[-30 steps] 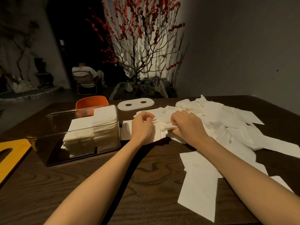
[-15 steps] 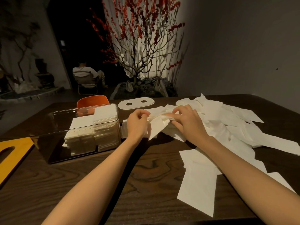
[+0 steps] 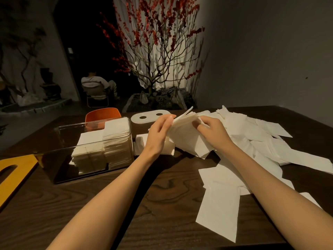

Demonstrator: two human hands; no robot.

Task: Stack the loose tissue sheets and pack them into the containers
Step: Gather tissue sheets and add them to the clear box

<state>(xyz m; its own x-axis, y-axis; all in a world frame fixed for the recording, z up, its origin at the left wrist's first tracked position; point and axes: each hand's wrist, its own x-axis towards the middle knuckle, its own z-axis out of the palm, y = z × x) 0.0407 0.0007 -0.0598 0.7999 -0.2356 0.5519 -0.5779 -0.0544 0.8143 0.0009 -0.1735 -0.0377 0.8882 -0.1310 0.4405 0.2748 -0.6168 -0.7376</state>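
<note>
Tissue sheets, a gathered bundle (image 3: 187,136) of them, sit between the two hands at about twelve o'clock from the person, lifted at the far end so the stack tilts up off the surface, its near corners hanging down toward the wood. Its long axis runs from near-right up to far-left, and the fanned upper edges show the sheets are not yet squared. The left hand (image 3: 158,134) lies at the bundle's nine o'clock side, fingers fairly straight with the fingertips against the upper edge, steadying rather than clutching. The right hand (image 3: 212,132) is at the three o'clock side, fingers curled in and pinching the sheets, so it carries most of the hold. Both are equally near; the clear container (image 3: 126,141) lies to nine o'clock of the left hand, so a move there would go leftward, likely after the edges are tapped even.

White, thin and limp, the sheets look apt to slip or fan apart if gripped loosely.

Inside the container two neat stacks (image 3: 100,148) already stand side by side, filling its right part. A small flat stack (image 3: 140,143) rests just beside its right wall. Loose sheets (image 3: 266,141) sprawl from one to four o'clock, with more (image 3: 221,201) nearer at five o'clock. A white lid (image 3: 149,115) with two holes lies at eleven o'clock, an orange container (image 3: 102,113) behind the clear one, and a yellow lid (image 3: 16,170) at nine o'clock.
</note>
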